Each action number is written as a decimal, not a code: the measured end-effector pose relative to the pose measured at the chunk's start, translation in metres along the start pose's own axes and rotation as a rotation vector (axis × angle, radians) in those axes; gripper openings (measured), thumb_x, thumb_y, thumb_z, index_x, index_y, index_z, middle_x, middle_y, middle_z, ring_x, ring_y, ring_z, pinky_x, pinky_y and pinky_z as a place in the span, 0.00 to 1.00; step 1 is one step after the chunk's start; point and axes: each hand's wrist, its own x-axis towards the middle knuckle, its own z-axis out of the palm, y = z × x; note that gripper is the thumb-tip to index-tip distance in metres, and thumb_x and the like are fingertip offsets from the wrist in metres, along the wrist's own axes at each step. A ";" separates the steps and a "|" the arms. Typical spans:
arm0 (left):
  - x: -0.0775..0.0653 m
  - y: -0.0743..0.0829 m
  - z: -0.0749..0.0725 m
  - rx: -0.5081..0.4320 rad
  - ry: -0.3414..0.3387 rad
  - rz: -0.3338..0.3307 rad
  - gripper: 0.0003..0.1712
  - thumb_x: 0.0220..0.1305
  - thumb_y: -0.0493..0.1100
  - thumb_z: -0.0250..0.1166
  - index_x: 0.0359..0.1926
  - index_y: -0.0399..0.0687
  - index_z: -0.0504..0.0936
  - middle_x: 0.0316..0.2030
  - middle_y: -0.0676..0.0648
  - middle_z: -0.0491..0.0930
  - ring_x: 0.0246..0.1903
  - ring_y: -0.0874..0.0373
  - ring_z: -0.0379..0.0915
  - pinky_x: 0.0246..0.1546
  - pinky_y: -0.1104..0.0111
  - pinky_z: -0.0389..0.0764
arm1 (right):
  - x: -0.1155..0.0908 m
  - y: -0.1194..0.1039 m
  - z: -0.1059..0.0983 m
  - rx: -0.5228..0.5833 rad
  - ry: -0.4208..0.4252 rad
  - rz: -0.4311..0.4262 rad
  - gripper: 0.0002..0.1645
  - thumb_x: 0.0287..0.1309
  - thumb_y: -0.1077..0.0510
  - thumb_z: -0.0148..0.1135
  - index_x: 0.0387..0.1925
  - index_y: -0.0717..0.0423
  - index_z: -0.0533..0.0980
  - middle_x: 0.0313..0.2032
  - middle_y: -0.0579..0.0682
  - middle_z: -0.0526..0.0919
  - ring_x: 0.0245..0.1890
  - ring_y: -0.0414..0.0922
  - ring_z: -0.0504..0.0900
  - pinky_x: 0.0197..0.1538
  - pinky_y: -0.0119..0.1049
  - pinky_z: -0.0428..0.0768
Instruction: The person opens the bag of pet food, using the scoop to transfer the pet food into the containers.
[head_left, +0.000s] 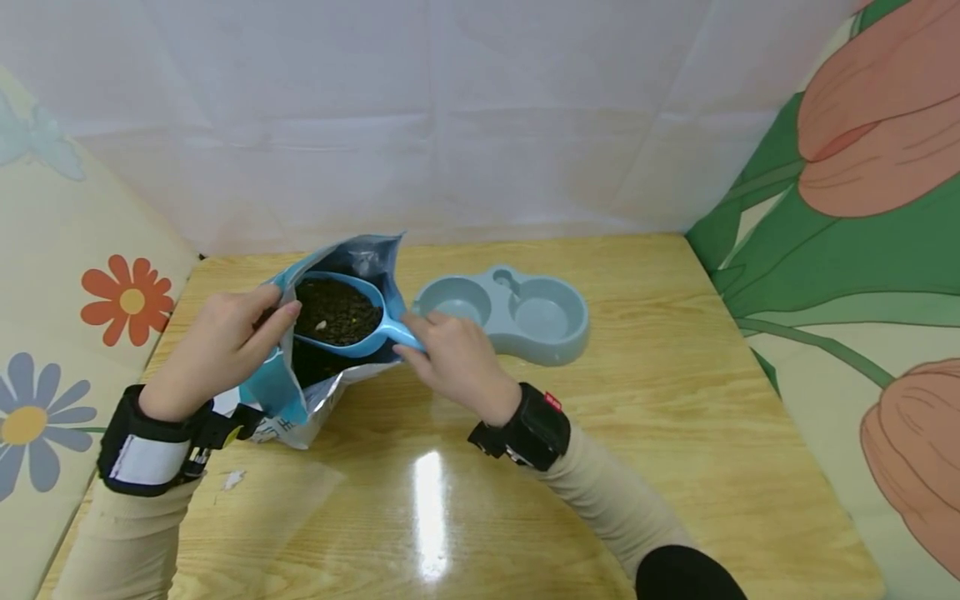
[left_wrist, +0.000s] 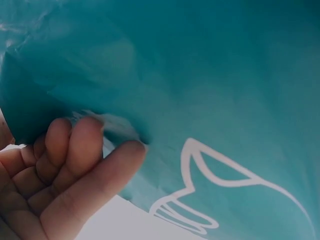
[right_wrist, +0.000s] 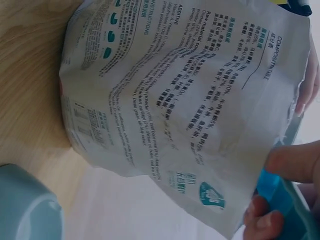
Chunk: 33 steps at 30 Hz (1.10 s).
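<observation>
An opened pet food bag (head_left: 279, 385) leans at the left of the table, its mouth spread wide and dark kibble inside. My left hand (head_left: 225, 343) pinches its near-left rim between thumb and fingers; the left wrist view shows that hand (left_wrist: 75, 180) against the bag's teal face (left_wrist: 215, 85). A blue scoop (head_left: 392, 328), heaped with dark kibble (head_left: 337, 312), lies within the bag's mouth. Its handle is gripped by my right hand (head_left: 459, 357), just outside the right rim. In the right wrist view the printed white back (right_wrist: 165, 90) of the bag fills most of the picture.
Behind my right hand stands a grey-blue double pet bowl (head_left: 504, 323) with two round hollows. A wooden table (head_left: 600, 467) spans the scene. White sheeting (head_left: 465, 125) hangs at the back, with flower-patterned panels (head_left: 847, 275) on both sides.
</observation>
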 end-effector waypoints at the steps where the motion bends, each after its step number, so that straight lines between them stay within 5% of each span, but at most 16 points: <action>1: 0.000 0.000 0.000 0.002 0.000 0.000 0.18 0.61 0.37 0.57 0.17 0.49 0.61 0.12 0.59 0.51 0.11 0.68 0.46 0.13 0.72 0.53 | 0.000 0.000 -0.001 0.004 0.000 0.000 0.19 0.56 0.53 0.59 0.45 0.62 0.76 0.24 0.49 0.77 0.18 0.37 0.69 0.20 0.31 0.70; 21: 0.001 0.002 0.001 0.002 -0.005 0.011 0.19 0.59 0.34 0.58 0.17 0.50 0.60 0.12 0.59 0.50 0.10 0.68 0.46 0.12 0.71 0.53 | 0.001 -0.002 -0.030 -0.072 -0.068 -0.018 0.21 0.57 0.52 0.58 0.47 0.63 0.76 0.28 0.52 0.80 0.19 0.39 0.70 0.21 0.32 0.71; 33: 0.001 0.001 0.001 -0.002 -0.008 0.015 0.19 0.61 0.36 0.57 0.17 0.50 0.60 0.12 0.59 0.50 0.10 0.68 0.46 0.13 0.71 0.53 | -0.004 0.000 -0.054 -0.085 -0.061 -0.034 0.19 0.57 0.54 0.58 0.46 0.62 0.77 0.22 0.47 0.74 0.15 0.37 0.65 0.17 0.29 0.64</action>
